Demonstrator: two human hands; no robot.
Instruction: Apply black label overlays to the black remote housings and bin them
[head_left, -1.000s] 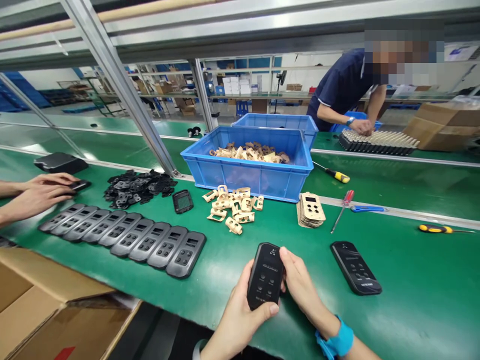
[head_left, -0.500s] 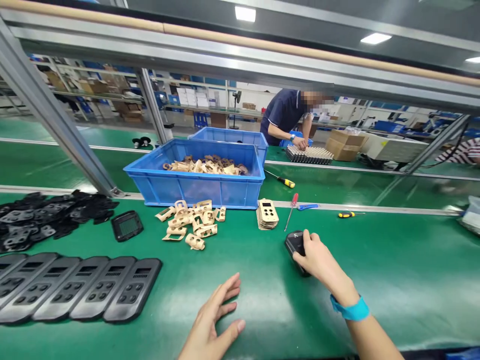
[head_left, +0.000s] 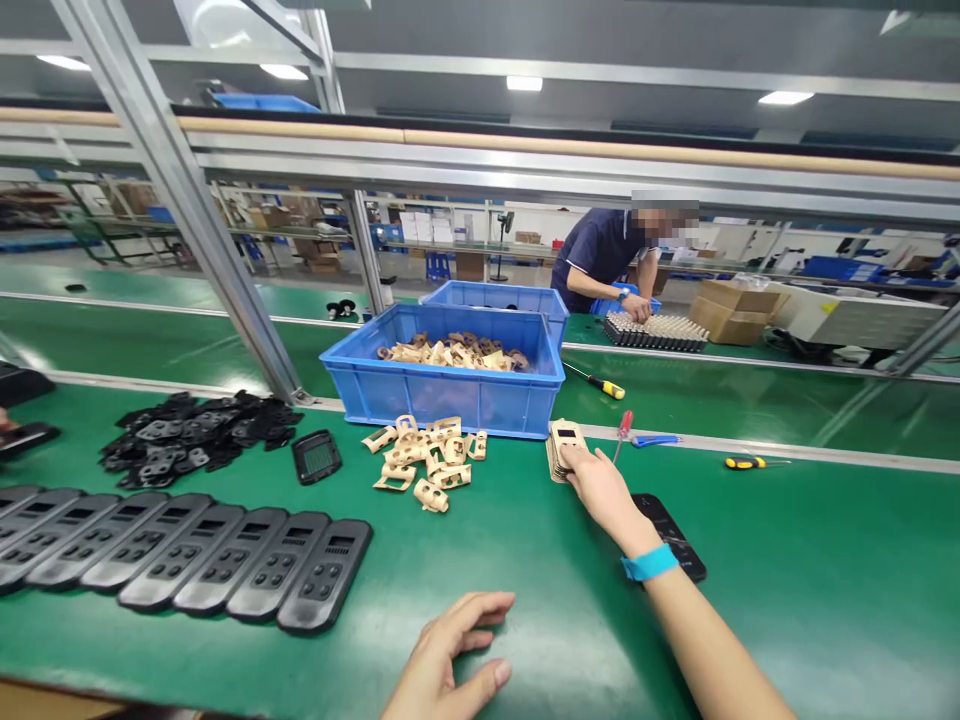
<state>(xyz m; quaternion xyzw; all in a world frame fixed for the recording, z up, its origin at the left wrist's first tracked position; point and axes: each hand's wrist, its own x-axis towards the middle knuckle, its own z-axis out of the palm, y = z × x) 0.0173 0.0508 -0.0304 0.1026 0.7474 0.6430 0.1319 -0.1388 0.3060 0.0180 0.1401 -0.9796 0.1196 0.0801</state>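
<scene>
My right hand [head_left: 598, 487] reaches forward over the green belt and its fingertips touch a small stack of tan button sheets [head_left: 562, 444]. Whether the fingers grip a sheet cannot be made out. A blue band sits on that wrist. Just right of the forearm lie black remote bodies [head_left: 671, 535], partly hidden by my arm. My left hand [head_left: 450, 660] rests at the near edge with fingers loosely spread and nothing in it. A loose heap of tan cut-outs [head_left: 425, 462] lies left of the stack.
A blue crate [head_left: 442, 390] of tan pieces stands behind the heap. A row of black front covers [head_left: 187, 560] and a pile of black parts [head_left: 195, 440] lie left. Screwdrivers [head_left: 621, 430] lie right of the stack. A person works at the far bench.
My hands held a black remote together, then my right hand set it down on the right. It has since moved forward to the tan stack. The left hand stays empty near the edge.
</scene>
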